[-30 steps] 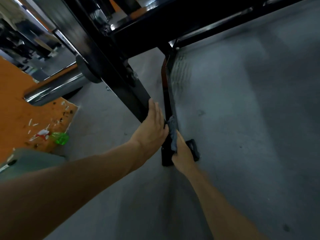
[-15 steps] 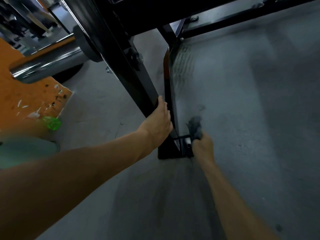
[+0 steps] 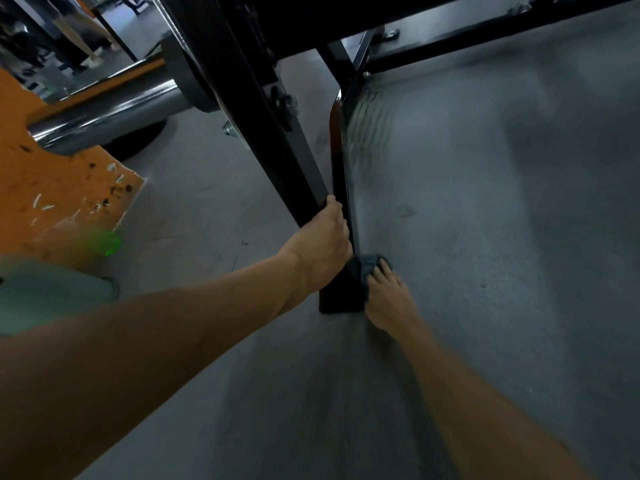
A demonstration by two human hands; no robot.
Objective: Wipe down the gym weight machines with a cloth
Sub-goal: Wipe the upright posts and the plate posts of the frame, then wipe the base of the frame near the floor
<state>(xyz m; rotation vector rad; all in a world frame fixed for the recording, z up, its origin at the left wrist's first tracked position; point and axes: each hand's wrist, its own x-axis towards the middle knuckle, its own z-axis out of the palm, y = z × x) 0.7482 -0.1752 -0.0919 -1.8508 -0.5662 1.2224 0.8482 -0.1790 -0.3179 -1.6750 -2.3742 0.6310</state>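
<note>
At 9 o'clock lies an orange floor mat (image 3: 52, 188), scuffed, with a blurred green object (image 3: 107, 241) at its near edge. A chromed steel bar (image 3: 104, 112) extends above it at 10 o'clock. At centre, the left hand (image 3: 323, 244) grips the slanted black steel frame leg (image 3: 277, 140), fingers wrapped round its lower end. Just beside it at 3 o'clock, the right hand (image 3: 386, 292) presses a crumpled dark blue-grey cloth (image 3: 363, 266) against the leg's base. Grey concrete floor (image 3: 485, 202) fills the right.
</note>
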